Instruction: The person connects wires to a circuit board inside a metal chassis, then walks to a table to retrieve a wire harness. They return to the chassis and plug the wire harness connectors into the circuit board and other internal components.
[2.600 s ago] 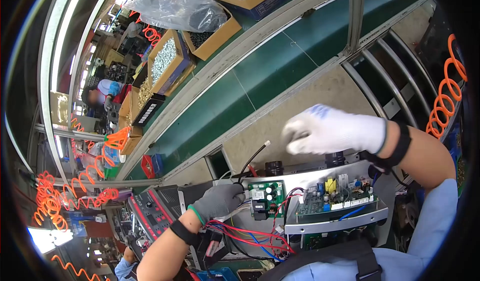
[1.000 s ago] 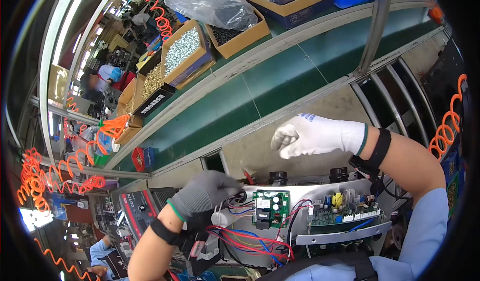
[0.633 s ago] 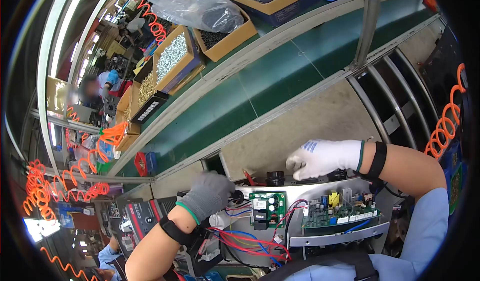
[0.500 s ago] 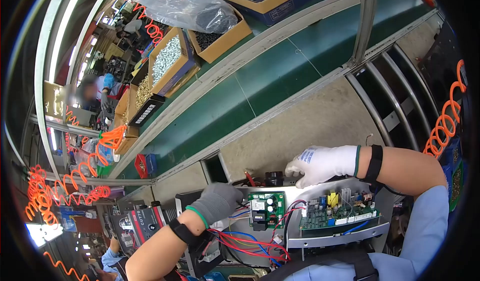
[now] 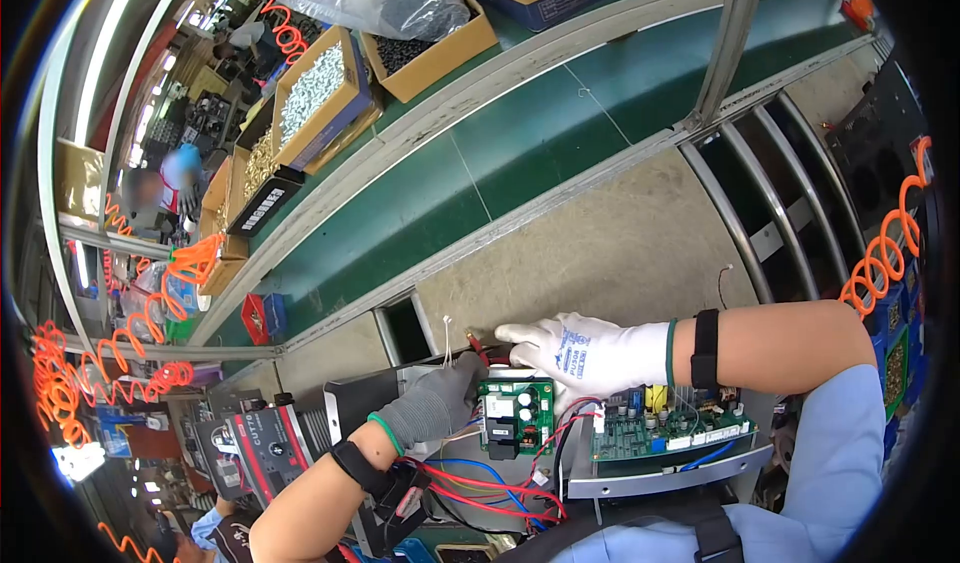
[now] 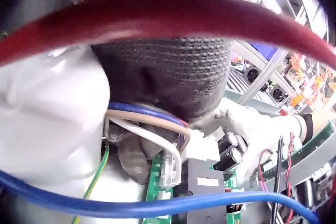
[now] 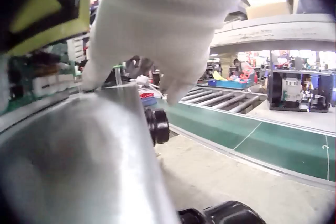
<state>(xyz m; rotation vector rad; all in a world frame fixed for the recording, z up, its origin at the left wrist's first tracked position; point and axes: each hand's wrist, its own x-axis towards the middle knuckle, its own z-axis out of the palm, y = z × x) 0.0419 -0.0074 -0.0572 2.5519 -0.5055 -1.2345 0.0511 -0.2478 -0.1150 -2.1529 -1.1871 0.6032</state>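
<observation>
My left hand (image 5: 445, 400), in a grey glove, is at the upright metal panel's left end, beside a small green circuit board (image 5: 517, 418). Thin white-tipped wires (image 5: 447, 335) stand up above its fingers. In the left wrist view, blue, tan and white wires (image 6: 152, 136) cross in front of the fingers; a fingertip shows beneath them, and I cannot tell what they hold. My right hand (image 5: 590, 355), in a white glove, reaches over the panel's top edge close to the left. In the right wrist view its thumb and fingers are spread on either side of the metal panel (image 7: 123, 145).
A larger circuit board (image 5: 670, 428) sits to the right behind a metal bar (image 5: 670, 481). Red and blue cables (image 5: 490, 488) loop below the small board. A red-and-black front panel (image 5: 270, 448) stands left. Boxes of screws (image 5: 315, 93) line the far ledge.
My right hand has come down and left from above the panel to its top edge by the left hand. The left hand drew back, then returned to the panel; white-tipped wires now show above it.
</observation>
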